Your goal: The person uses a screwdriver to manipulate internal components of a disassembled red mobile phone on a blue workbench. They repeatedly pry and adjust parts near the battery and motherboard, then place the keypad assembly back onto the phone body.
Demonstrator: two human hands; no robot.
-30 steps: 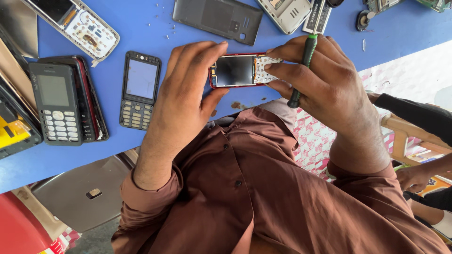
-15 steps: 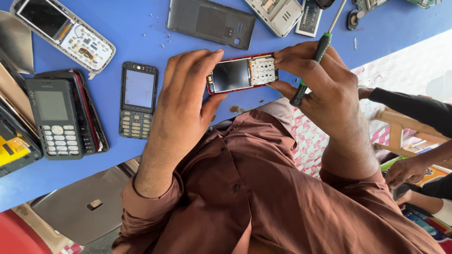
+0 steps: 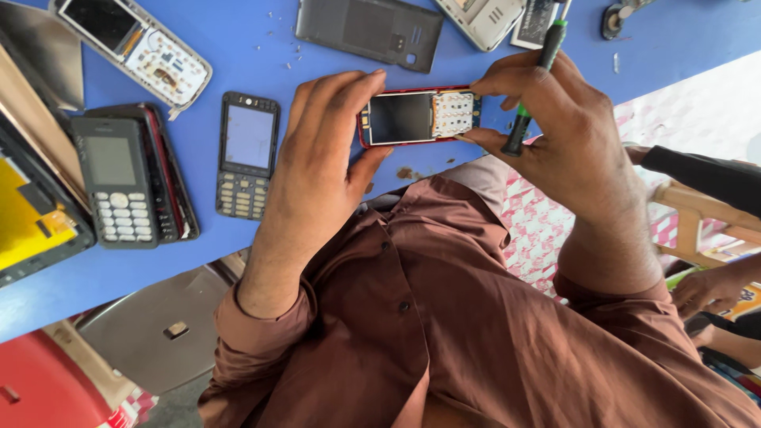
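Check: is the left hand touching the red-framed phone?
Touching. Head view shows the left hand with fingertips on the red-framed phone's end, no gap.

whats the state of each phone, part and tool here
red-framed phone: keypad cover off, held between both hands
left hand: gripping its screen end
right hand: pinching its keypad end, also holding the green-handled screwdriver
dark keypad phone: flat on table, screen off
grey back cover: detached, lying flat

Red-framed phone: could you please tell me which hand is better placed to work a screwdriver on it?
Right, probably. The right hand already grips the green-handled screwdriver while pinching the phone at its keypad end; the left hand only steadies its screen end.
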